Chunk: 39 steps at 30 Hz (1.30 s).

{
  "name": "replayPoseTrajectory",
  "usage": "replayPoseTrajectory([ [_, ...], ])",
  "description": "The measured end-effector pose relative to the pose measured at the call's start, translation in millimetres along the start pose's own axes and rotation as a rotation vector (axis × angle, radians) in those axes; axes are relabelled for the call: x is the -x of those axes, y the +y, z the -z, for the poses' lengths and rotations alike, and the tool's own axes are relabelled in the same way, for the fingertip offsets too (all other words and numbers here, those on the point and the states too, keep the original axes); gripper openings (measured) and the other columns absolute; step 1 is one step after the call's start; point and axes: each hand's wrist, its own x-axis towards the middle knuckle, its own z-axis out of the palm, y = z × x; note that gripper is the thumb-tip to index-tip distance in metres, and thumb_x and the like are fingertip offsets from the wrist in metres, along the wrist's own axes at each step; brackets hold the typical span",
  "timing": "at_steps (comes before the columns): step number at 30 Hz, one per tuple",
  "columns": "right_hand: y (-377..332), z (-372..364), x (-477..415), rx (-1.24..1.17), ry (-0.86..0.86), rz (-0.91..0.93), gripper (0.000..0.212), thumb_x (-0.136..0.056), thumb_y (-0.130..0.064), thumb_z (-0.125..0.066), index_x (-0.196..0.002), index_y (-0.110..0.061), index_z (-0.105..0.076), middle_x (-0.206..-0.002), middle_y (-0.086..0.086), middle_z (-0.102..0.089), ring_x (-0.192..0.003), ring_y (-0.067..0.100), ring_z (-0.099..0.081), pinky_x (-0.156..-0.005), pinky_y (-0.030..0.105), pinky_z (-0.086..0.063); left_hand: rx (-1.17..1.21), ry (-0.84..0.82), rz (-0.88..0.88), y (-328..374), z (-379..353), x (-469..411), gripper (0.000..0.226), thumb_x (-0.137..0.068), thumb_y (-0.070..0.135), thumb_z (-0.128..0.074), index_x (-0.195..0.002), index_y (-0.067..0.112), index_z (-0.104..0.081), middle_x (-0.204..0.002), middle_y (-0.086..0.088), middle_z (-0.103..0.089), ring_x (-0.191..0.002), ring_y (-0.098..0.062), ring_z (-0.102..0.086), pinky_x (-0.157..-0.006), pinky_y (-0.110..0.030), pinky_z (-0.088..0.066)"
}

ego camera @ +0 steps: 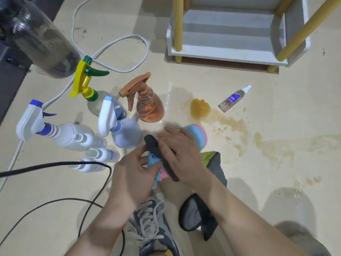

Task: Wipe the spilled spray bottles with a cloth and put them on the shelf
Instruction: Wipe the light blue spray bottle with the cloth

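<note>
The left grip [134,174] is clenched round the trigger end of the blue-and-pink spray bottle [195,135], which is held on its side low over the floor. The right grip [180,154] clasps a dark cloth [155,146] against the bottle's neck. Just beyond lies an amber puddle [200,108] with a small bottle [234,98] on its side nearby, an orange spray bottle [149,106] stands upright to the left, and the white shelf [228,54] stands farther back.
</note>
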Motion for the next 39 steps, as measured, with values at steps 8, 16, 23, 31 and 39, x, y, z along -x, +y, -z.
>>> replayPoseTrajectory([
  [8,76.6,17.0,-0.5,-0.37,0.289,-0.633,0.032,-0.099,-0.038,-0.037,-0.083,-0.023,-0.061,-0.084,0.003,-0.061,-0.082,0.019,-0.056,-0.084,0.044,-0.049,-0.127,0.041,-0.057,-2.8,-7.2,9.1,0.035,-0.082,0.023,-0.069,-0.093,0.056,-0.061,-0.074,0.031,-0.067,-0.073,0.002,-0.067,-0.076,-0.028,-0.054],
  [16,-22.1,6.5,-0.5,-0.215,0.236,-0.197,0.017,-0.094,-0.02,-0.057,-0.088,-0.009,-0.069,-0.089,-0.001,-0.066,-0.085,0.013,-0.058,-0.078,0.027,-0.046,-0.285,0.083,-0.196,-0.6,-10.0,3.2,0.025,-0.083,0.025,-0.065,-0.106,0.036,-0.065,-0.083,0.007,-0.073,-0.08,-0.017,-0.067,-0.074,-0.036,-0.051],
  [23,52.4,29.5,-15.1,-0.078,0.043,-0.305,0.042,-0.096,-0.041,-0.043,-0.079,-0.014,-0.07,-0.079,0.0,-0.064,-0.087,0.021,-0.062,-0.086,0.045,-0.047,-0.389,-0.014,-0.237,-5.7,-13.6,13.7,0.046,-0.082,0.04,-0.052,-0.125,0.05,-0.039,-0.076,0.019,-0.073,-0.087,-0.014,-0.069,-0.077,-0.035,-0.053],
  [31,12.0,30.9,6.1,-0.246,0.098,-0.501,0.024,-0.096,-0.014,-0.053,-0.105,-0.001,-0.072,-0.115,0.012,-0.07,-0.127,0.019,-0.051,-0.107,0.022,-0.033,-0.492,0.081,-0.394,-9.2,-12.6,-1.4,0.047,-0.078,0.034,-0.047,-0.124,0.04,-0.056,-0.075,0.005,-0.073,-0.077,-0.027,-0.067,-0.067,-0.039,-0.052],
  [39,-52.3,-26.8,36.0,-0.054,0.191,-0.305,0.054,-0.08,-0.02,-0.037,-0.122,-0.009,-0.068,-0.128,0.005,-0.066,-0.125,0.021,-0.057,-0.107,0.047,-0.044,-0.23,0.026,-0.185,-19.9,-7.0,-10.7,0.029,-0.077,0.027,-0.063,-0.09,0.053,-0.06,-0.078,0.028,-0.068,-0.081,0.004,-0.065,-0.075,-0.018,-0.05],
])
